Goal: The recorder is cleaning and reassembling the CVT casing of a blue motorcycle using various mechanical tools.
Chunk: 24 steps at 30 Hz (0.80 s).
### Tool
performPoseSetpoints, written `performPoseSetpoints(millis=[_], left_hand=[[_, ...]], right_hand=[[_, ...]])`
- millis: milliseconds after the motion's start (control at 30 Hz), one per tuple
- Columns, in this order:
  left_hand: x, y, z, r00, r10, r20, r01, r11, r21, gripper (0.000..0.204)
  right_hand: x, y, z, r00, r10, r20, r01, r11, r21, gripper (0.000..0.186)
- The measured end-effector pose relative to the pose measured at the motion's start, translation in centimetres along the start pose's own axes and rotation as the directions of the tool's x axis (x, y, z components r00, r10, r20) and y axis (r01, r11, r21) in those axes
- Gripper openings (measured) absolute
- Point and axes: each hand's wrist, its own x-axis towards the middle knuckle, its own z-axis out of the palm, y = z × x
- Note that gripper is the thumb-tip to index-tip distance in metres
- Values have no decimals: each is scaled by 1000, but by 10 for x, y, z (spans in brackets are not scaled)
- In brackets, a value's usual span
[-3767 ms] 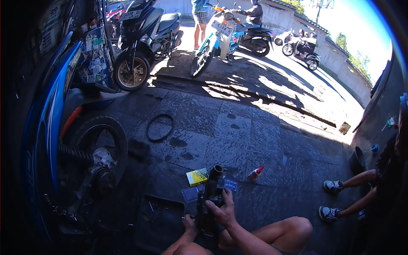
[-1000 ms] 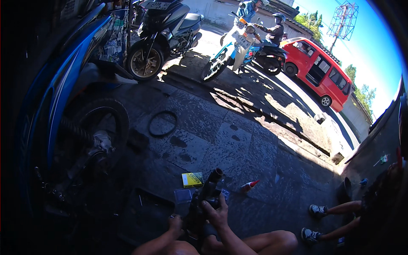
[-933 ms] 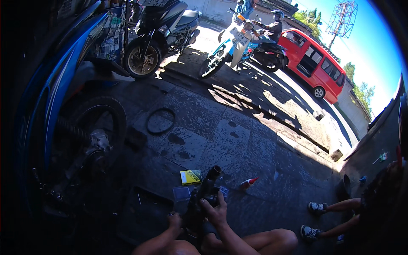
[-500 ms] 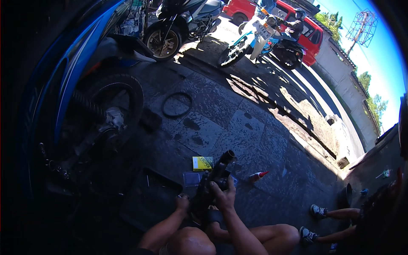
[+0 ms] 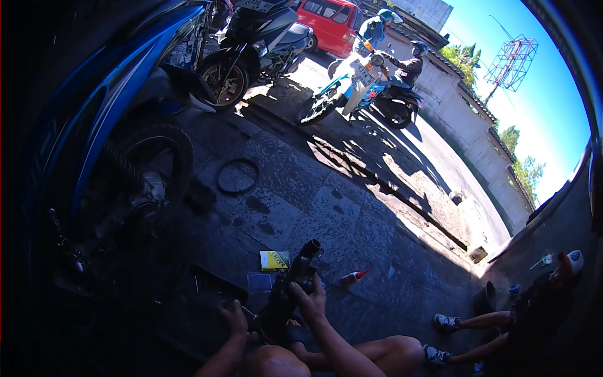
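Observation:
My right hand (image 5: 310, 299) grips the upper part of a black cylindrical motorcycle part (image 5: 290, 289) that stands tilted on the ground between my knees. My left hand (image 5: 234, 316) rests low at the base of that part, beside a dark flat tray (image 5: 213, 286); whether it grips anything is hidden in shadow. A small yellow box (image 5: 274, 259) and a clear plastic packet (image 5: 259, 282) lie just beyond the part. A small red-capped tube (image 5: 353, 277) lies on the paving to the right.
A blue motorcycle (image 5: 94, 144) with its rear wheel (image 5: 147, 176) stands at left. A black rubber ring (image 5: 237, 176) lies on the paving. Another person's legs in sneakers (image 5: 447, 323) stretch in from the right. Parked scooters, two riders (image 5: 389, 56) and a red van (image 5: 330, 22) are beyond.
The view has tilted and swung; the street scene shifted across the picture. My hands stay on the black part, right hand still on its upper end.

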Motion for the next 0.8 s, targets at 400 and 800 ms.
performPoseSetpoints(millis=[400, 800], left_hand=[[25, -85, 46, 709, -410, 574, 605, 772, -195, 38], [19, -67, 52, 790, -398, 466, 504, 855, -122, 40]], right_hand=[[2, 18, -9, 998, -37, -42, 36, 999, -30, 50], [2, 14, -12, 1000, 23, 6, -24, 996, 90, 62]])
